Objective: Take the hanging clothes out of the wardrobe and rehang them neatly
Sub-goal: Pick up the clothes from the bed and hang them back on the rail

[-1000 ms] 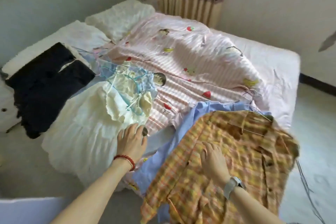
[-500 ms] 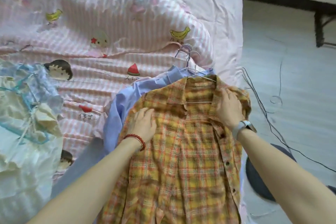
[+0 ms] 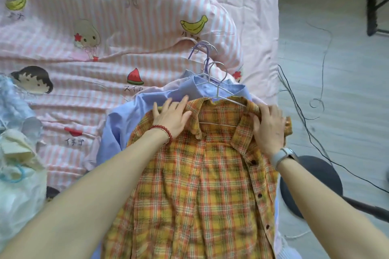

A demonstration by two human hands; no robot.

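Plaid shirt (image 3: 195, 185) lies face up on the bed, hem nearest the viewer, collar far end, w/ its wire hanger (image 3: 219, 99) inside the neck; it sits on top of a blue shirt (image 3: 124, 120) that has its own hanger. Left hand (image 3: 171, 118) lies flat on the left shoulder by the collar, fingers straight and spread, holding nothing, just pressing the cloth. Right hand (image 3: 268, 128) is at the right shoulder, fingers curled over the seam, so it looks clamped on the shirt there; thumb side is hidden, so the grip is a judgement. Step in hand seems to be squaring the shirt on its hanger. To do it well: keep the left palm pinning that shoulder so the hanger doesn't slide, and w/ the right pull the bunched shoulder out over the hanger's end till both seams sit level. Then flatten the collar, check the placket runs straight down the middle, smooth wrinkles toward the hem. Lift by the hook only, since the purple hooks (image 3: 203, 48) of the hangers beyond are bunched close and could snag. Farther off is the pink striped quilt (image 3: 84, 52); pale clothes (image 3: 19, 153) lie at left, cables (image 3: 305, 124) trail on the floor at right.
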